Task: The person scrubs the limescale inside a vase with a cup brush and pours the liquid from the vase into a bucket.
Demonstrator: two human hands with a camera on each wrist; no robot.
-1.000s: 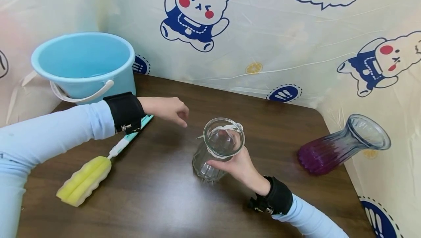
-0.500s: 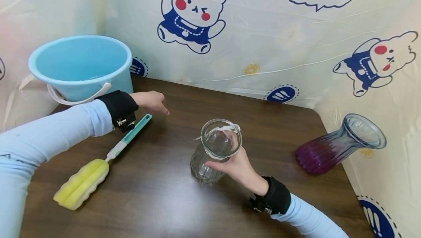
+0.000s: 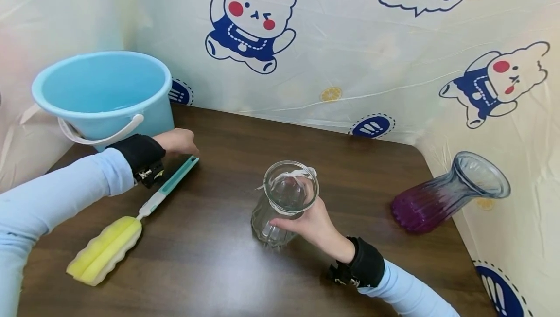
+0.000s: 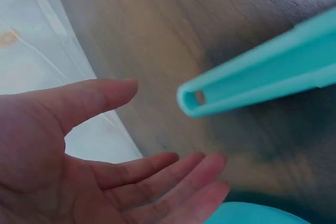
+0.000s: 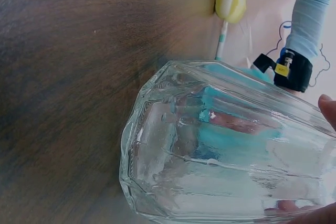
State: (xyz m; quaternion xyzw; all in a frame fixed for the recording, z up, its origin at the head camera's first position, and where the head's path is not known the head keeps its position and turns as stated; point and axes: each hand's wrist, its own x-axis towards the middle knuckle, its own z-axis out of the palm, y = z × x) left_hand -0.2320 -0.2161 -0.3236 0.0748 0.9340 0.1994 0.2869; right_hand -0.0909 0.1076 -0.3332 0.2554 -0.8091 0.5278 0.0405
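My right hand [image 3: 319, 227] grips a clear glass vase [image 3: 272, 227] around its neck, thumb toward me, with a white ribbon tied below the rim. The vase stands on the table, leaning slightly if at all; its faceted glass body [image 5: 220, 150] fills the right wrist view. At the left lies a sponge bottle brush [image 3: 163, 192] with a yellow head and a white and teal handle. My left hand [image 3: 178, 142] hovers by the handle's far end. In the left wrist view its thumb and fingers are spread, apart from the teal handle [image 4: 262, 72].
A light blue bucket [image 3: 105, 122] with a white handle stands at the back left, close behind my left wrist. On the right is a second glass vase [image 3: 437, 198], purple at its base. A printed curtain [image 3: 306, 64] borders the table's back and right.
My left hand has moved left, from the space near the clear vase to the end of the brush handle. The right hand keeps its grip on the vase. The view has shifted slightly.
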